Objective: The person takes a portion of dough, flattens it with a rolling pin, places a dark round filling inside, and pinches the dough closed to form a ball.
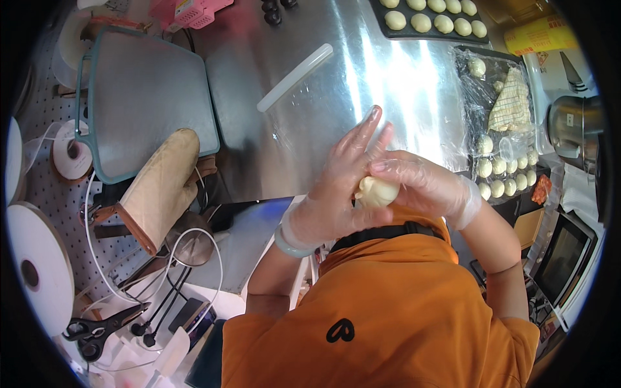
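Observation:
My left hand [337,182], in a clear plastic glove, cradles a pale, creased dough ball [377,192] between its palm and thumb, with the other fingers stretched out. From the other side my right hand [424,183], gloved likewise, cups the same dough with its fingertips near the left palm. Both hands are just off the near edge of a shiny metal worktop [301,160], in front of my orange shirt. A white rolling pin [295,77] lies slantwise on the worktop beyond them.
A dark tray [412,34] at the back right bears several smooth dough balls. Nearer, a film-covered tray [465,82] holds more balls and a larger dough piece [512,104]. To the left are a teal-rimmed board [150,97], an oven mitt [160,186], cables and black scissors [104,330].

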`<state>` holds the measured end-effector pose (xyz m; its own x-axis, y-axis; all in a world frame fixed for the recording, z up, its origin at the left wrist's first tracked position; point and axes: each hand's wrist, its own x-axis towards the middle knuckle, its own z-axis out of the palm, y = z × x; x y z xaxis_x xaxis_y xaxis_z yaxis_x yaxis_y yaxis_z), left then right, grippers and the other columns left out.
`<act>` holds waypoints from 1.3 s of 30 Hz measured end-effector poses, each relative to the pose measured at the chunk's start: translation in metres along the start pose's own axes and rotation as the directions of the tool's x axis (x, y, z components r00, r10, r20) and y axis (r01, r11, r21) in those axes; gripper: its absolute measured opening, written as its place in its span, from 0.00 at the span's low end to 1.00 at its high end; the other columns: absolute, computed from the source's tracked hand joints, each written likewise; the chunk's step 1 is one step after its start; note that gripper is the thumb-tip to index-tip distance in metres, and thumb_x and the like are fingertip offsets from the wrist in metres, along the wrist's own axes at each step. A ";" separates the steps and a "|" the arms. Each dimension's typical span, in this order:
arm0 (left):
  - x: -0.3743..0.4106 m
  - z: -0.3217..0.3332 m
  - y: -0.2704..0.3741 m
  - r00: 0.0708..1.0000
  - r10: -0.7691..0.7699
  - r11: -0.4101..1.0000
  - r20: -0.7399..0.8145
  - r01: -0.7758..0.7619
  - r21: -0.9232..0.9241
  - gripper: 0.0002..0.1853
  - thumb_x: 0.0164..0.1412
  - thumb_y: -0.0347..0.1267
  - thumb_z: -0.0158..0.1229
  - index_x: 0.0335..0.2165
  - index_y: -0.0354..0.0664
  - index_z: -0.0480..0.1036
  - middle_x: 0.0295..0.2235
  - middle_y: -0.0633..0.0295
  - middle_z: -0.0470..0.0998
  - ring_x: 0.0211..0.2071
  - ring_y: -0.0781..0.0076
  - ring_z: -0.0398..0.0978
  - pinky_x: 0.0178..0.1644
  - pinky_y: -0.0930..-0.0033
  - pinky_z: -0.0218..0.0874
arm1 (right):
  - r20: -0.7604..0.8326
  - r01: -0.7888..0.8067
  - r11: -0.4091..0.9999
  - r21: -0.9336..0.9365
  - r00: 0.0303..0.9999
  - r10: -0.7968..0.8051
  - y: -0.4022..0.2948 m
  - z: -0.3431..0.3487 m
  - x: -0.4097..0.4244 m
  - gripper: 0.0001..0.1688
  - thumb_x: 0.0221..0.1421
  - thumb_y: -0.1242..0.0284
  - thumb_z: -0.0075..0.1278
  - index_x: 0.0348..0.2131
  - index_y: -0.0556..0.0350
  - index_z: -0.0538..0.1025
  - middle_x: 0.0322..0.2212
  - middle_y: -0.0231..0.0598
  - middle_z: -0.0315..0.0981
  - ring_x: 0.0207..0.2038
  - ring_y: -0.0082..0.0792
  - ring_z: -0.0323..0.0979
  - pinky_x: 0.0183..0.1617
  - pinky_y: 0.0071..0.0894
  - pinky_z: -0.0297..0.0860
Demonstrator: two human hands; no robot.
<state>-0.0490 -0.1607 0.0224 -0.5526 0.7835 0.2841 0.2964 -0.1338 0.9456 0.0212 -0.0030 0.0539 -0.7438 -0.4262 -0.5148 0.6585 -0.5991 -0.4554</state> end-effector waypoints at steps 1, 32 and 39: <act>0.001 -0.002 0.001 0.998 -0.035 0.998 0.050 0.037 -0.043 0.42 0.56 0.58 0.52 0.57 0.37 0.64 0.62 0.42 0.55 0.63 0.42 0.51 0.64 0.50 0.40 | 0.024 -0.017 1.000 0.021 1.000 0.017 -0.001 -0.002 0.000 0.25 0.62 0.56 0.47 0.44 0.62 0.70 0.32 0.38 0.73 0.32 0.27 0.74 0.35 0.23 0.71; 0.001 -0.016 -0.008 0.978 -0.079 0.994 0.195 0.062 0.090 0.43 0.59 0.56 0.51 0.60 0.34 0.56 0.62 0.41 0.52 0.63 0.39 0.48 0.65 0.49 0.39 | 0.156 0.079 0.929 0.361 0.977 -0.144 0.023 -0.018 0.005 0.30 0.63 0.56 0.45 0.53 0.63 0.65 0.46 0.40 0.69 0.52 0.33 0.67 0.56 0.31 0.65; 0.009 -0.012 -0.009 0.952 0.037 0.993 0.304 -0.069 0.098 0.41 0.62 0.59 0.40 0.59 0.37 0.60 0.62 0.45 0.55 0.62 0.40 0.52 0.62 0.49 0.44 | 0.187 -0.042 0.942 0.333 0.982 -0.022 0.020 -0.022 -0.003 0.29 0.62 0.55 0.46 0.50 0.60 0.67 0.45 0.40 0.69 0.46 0.29 0.69 0.49 0.29 0.69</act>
<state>-0.0653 -0.1597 0.0186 -0.2784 0.9254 0.2570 0.4088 -0.1279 0.9036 0.0391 0.0013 0.0308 -0.7663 -0.5320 -0.3602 0.6137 -0.7721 -0.1652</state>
